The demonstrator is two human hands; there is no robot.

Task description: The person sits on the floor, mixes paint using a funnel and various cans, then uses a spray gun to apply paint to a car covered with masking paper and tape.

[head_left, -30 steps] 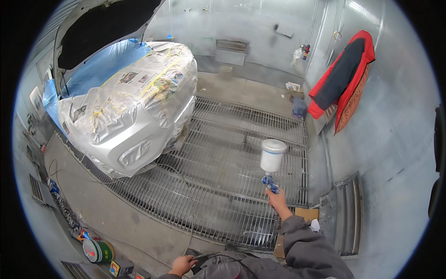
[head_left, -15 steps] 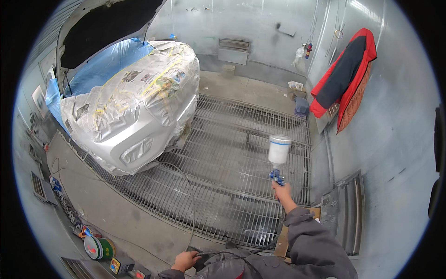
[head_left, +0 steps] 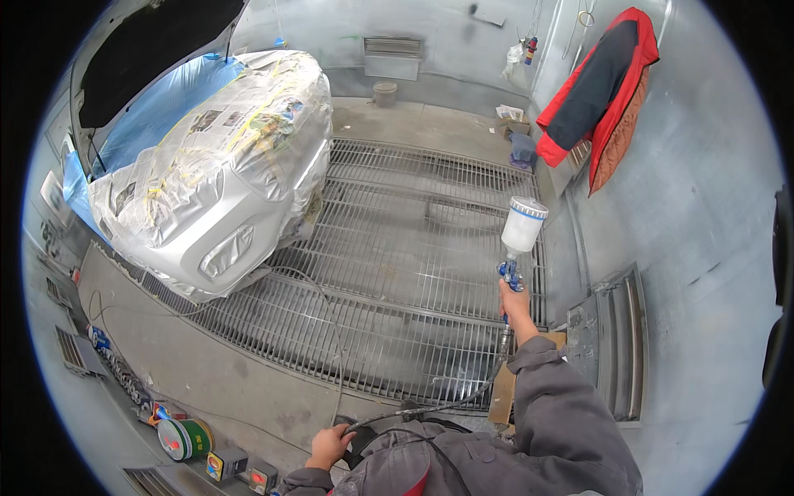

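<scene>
My right hand [head_left: 516, 302] is wrapped around the grip of a blue spray gun [head_left: 511, 274], out in front at the right. On top of the gun sits a translucent white paint cup [head_left: 523, 225] with a ribbed lid, tilted slightly to the right. A black air hose [head_left: 451, 405] runs from the gun's lower end back toward my body. Near my lap at the lower edge, my left hand [head_left: 330, 445] is closed on that hose. To the left stands a car front with a silver bumper [head_left: 240, 248], masked with newspaper and clear film.
The car's hood [head_left: 153, 58] is raised, with blue sheeting [head_left: 161, 107] beneath. Metal floor grating [head_left: 397, 240] spans the middle. A red and dark jacket [head_left: 602, 99] hangs on the right wall. Cans, including a green one [head_left: 185, 438], line the lower left; cardboard [head_left: 502, 395] lies by my right arm.
My right hand has moved the spray gun slightly to the right and farther away, and its cup leans more. The view has shifted, so the car and jacket appear higher and more to the left.
</scene>
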